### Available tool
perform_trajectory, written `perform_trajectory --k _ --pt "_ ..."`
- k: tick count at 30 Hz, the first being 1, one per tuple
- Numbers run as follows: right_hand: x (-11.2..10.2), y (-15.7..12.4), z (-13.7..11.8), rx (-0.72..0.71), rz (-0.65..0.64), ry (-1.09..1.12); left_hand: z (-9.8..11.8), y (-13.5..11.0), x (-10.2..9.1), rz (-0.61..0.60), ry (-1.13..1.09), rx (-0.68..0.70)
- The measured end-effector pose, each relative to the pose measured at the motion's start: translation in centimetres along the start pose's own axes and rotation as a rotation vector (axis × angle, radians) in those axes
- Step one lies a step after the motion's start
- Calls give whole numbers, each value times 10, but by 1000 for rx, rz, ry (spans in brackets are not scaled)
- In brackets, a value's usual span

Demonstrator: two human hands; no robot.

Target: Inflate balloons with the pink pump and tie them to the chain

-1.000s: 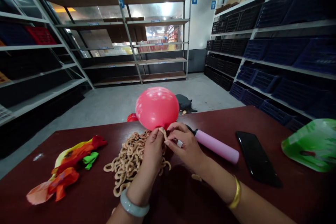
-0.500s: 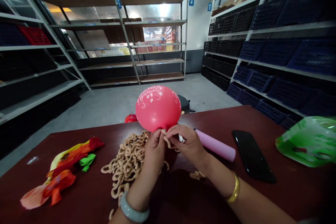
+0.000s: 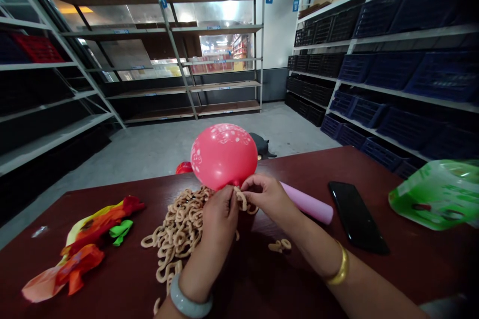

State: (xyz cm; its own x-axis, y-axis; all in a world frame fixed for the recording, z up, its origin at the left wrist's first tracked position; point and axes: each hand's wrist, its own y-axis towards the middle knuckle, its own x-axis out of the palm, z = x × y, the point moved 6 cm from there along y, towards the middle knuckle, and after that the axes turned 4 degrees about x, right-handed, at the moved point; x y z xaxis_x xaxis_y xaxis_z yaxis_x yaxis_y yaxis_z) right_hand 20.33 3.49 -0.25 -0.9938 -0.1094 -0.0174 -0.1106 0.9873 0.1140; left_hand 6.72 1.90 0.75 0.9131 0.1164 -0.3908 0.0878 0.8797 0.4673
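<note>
A blown-up red balloon (image 3: 224,154) with white printing stands over the table's far edge, its neck pointing toward me. My left hand (image 3: 220,214) is closed, thumb and finger pinching at the balloon's neck. My right hand (image 3: 267,197) is pinched beside it, its fingertips on a beige loop (image 3: 241,198) at the neck; the exact grip is partly hidden. Left of my hands lies a pile of beige loops (image 3: 183,224), close to my left wrist. Several loose beige loops (image 3: 280,245) rest below my right hand.
On the dark red table (image 3: 123,279) lie flat coloured balloons (image 3: 84,239) at left, a pink cylinder (image 3: 309,203), a black phone (image 3: 357,217) and a green-and-clear plastic package (image 3: 430,197) at right. Beyond are shelves (image 3: 220,87) and crates (image 3: 389,124).
The balloon has turned, so its print now faces left and up. My right fingers have shifted slightly at the neck, and the beige loop there shows more. The view has moved slightly.
</note>
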Motion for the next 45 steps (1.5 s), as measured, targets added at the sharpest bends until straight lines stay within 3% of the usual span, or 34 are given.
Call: perform_trajectory --k 2,8,15,25,33,35,40,42,45 --pt "2 -1 5 73 -34 75 3 0 -1 3 7 6" --pt "10 -5 -5 64 -158 125 -2 1 0 1 -147 -58" --pt "5 -7 -11 -58 32 -53 -10 2 2 45 -326 -112" --pt "13 -12 -12 126 -49 314 -3 2 4 -40 -433 -112" --pt "12 -8 -2 157 -24 311 -7 2 3 -64 -286 -47" --pt "6 -8 -7 56 25 174 -8 2 5 -76 -275 -48" --pt "0 -21 -40 -450 162 -341 -15 -1 11 -43 -467 -192" --pt "3 -24 -45 -519 138 -410 -16 -2 12 -20 -527 -233" --pt "6 -25 -45 -538 106 -436 -11 0 8 -11 -476 -173"
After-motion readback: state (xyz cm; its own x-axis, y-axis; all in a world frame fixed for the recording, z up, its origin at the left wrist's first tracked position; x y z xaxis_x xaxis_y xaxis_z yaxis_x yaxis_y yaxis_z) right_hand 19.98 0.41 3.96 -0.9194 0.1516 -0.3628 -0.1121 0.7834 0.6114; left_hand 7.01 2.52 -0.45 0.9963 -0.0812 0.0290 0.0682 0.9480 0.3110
